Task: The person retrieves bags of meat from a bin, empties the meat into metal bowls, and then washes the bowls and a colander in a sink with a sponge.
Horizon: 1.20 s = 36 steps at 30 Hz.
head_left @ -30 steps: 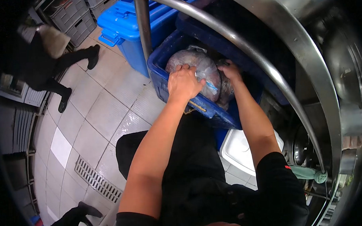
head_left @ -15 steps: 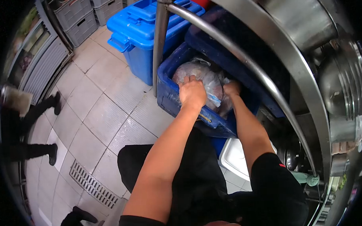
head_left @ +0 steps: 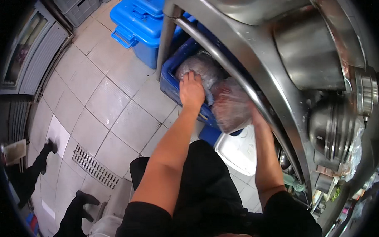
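Bends over an open dark blue bin [head_left: 170, 85] beneath the left hand [head_left: 191, 91], with a lidded blue bin [head_left: 147, 55] beyond and a white container [head_left: 240, 152] between the forearms. Rests the left hand, fingers unclenched, on a bagged lump [head_left: 202, 66] inside. Grips a reddish clear bag [head_left: 231, 113] at the rim with the separate right hand [head_left: 258, 118].

The steel rail [head_left: 238, 71] and the shelf edge [head_left: 253, 45] cross over the far side of the dark blue bin [head_left: 168, 82], so a hand could pass into it only from the near side, where the right hand's bag [head_left: 232, 106] fills the right part of the opening and the left hand [head_left: 192, 90] covers the left. The bright blue bin [head_left: 146, 26] and an upright post [head_left: 165, 46] stand just beyond its left corner, while left of it the tiled floor [head_left: 118, 100] gives a wide open stretch.
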Motion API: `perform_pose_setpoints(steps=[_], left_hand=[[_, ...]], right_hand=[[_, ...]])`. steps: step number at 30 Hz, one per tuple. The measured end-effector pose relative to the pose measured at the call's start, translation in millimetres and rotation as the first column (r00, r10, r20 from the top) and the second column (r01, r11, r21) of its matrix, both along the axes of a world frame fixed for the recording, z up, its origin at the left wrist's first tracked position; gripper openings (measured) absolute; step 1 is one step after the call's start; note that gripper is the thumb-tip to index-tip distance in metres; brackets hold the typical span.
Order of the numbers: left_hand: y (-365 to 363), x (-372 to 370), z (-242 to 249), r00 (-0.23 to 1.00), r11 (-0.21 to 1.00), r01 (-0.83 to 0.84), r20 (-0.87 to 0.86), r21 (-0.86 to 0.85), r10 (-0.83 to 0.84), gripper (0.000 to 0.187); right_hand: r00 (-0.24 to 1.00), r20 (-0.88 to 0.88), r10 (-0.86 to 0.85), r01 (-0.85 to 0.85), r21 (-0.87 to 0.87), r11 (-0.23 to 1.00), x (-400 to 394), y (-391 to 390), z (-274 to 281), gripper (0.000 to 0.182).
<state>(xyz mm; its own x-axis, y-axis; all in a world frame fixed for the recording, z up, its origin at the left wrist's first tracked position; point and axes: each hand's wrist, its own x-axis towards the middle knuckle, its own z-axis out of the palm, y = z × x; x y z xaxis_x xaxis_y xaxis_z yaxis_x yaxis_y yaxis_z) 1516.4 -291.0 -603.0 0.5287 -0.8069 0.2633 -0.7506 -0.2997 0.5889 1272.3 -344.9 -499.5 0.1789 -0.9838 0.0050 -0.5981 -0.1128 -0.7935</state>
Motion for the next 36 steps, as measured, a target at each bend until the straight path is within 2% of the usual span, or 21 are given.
perform_pose_setpoints(steps=[1,2,3,4,6,8,9,13,14,15,16,18,20,21,22,25,26,28,30,34,36], left_hand=[[-0.9,2.3,6.6,0.998,0.997,0.033,-0.058,0.068,-0.029,0.027],[2.9,3.2,9.1,0.998,0.996,0.037,-0.059,0.081,-0.032,0.027],[3.7,5.0,10.1,0.995,0.999,0.042,-0.086,0.010,-0.041,0.025],[6.1,5.6,14.0,0.992,0.997,0.053,-0.113,-0.062,-0.059,0.024],[16.1,12.4,28.0,0.982,0.992,0.128,-0.143,0.002,-0.126,0.031],[29.3,12.7,37.4,0.765,0.992,0.035,-0.635,-0.121,-0.105,0.035],[47.3,8.0,38.8,0.817,0.984,-0.016,-0.570,-0.180,-0.091,0.034],[182.4,-12.3,72.0,0.613,0.994,-0.080,-0.790,-0.077,-0.012,0.023],[220.3,-15.7,81.1,0.638,0.993,-0.119,-0.765,0.013,0.086,0.022],[261.2,-19.6,98.2,0.630,0.988,-0.150,-0.767,0.036,0.123,0.020],[296.9,-18.7,132.0,0.623,0.977,-0.119,-0.753,0.177,0.212,0.019],[367.2,-14.2,180.7,0.707,0.966,-0.074,-0.670,0.248,0.227,0.019],[426.2,-7.4,214.9,0.797,0.946,-0.090,-0.547,0.312,0.256,0.019],[446.5,-2.9,234.8,0.801,0.906,-0.054,-0.524,0.419,0.290,0.021],[485.8,9.9,202.0,0.802,0.928,-0.063,-0.535,0.368,0.267,0.021],[518.3,17.8,229.2,0.794,0.891,0.076,-0.568,0.448,0.218,0.022],[520.5,18.7,226.7,0.779,0.883,0.084,-0.583,0.461,0.231,0.022],[501.3,14.5,256.6,0.817,0.840,0.151,-0.544,0.521,0.190,0.023],[488.1,4.1,277.2,0.852,0.786,0.194,-0.499,0.587,0.162,0.023],[430.1,-16.2,305.4,0.810,0.871,0.231,-0.581,0.434,0.075,0.022],[391.3,-41.3,317.3,0.838,0.921,0.302,-0.528,0.244,-0.135,0.021]], right_hand=[[0.989,-0.107,-0.104,0.117,0.118,0.986,13.1,29.1,19.0,0.020],[0.896,-0.439,-0.068,0.123,0.098,0.988,15.3,52.1,27.2,0.012],[0.997,-0.050,0.053,-0.041,0.218,0.975,36.8,75.4,58.9,0.009],[0.995,0.035,0.096,-0.101,0.182,0.978,27.2,86.4,50.9,0.009],[0.986,0.129,0.103,-0.121,0.139,0.983,40.1,111.0,85.5,0.009],[0.983,0.180,0.039,-0.077,0.212,0.974,36.5,125.1,103.0,0.007],[0.977,0.213,-0.028,-0.032,0.273,0.962,30.5,129.9,111.8,0.006],[0.991,0.136,-0.012,-0.031,0.311,0.950,-17.2,142.6,95.7,0.003],[0.995,0.097,-0.005,-0.025,0.310,0.950,-24.8,156.9,102.4,0.003],[0.982,0.183,-0.048,-0.019,0.343,0.939,-27.3,172.0,123.6,0.006],[0.959,0.270,-0.091,-0.018,0.377,0.926,-31.8,187.4,145.9,0.012],[0.971,0.229,-0.063,-0.023,0.354,0.935,-64.9,207.2,159.1,0.008],[0.973,0.163,-0.161,0.092,0.364,0.927,-96.1,224.3,199.7,0.009],[0.979,0.130,-0.155,0.099,0.361,0.927,-117.3,236.2,217.5,0.010],[0.985,0.091,-0.150,0.107,0.363,0.926,-141.2,249.4,234.6,0.011],[0.959,0.037,-0.281,0.244,0.400,0.883,-222.5,298.8,272.4,0.008],[0.970,-0.028,-0.243,0.240,0.311,0.920,-256.6,313.2,283.4,0.008],[0.932,-0.029,-0.360,0.354,0.274,0.894,-312.4,337.1,323.6,0.008],[0.818,-0.002,-0.575,0.541,0.341,0.769,-365.3,349.1,391.5,0.008],[0.627,-0.027,-0.779,0.764,0.219,0.607,-517.4,378.7,467.7,0.010],[0.538,0.240,-0.808,0.814,0.103,0.572,-584.2,368.8,512.1,0.007]])
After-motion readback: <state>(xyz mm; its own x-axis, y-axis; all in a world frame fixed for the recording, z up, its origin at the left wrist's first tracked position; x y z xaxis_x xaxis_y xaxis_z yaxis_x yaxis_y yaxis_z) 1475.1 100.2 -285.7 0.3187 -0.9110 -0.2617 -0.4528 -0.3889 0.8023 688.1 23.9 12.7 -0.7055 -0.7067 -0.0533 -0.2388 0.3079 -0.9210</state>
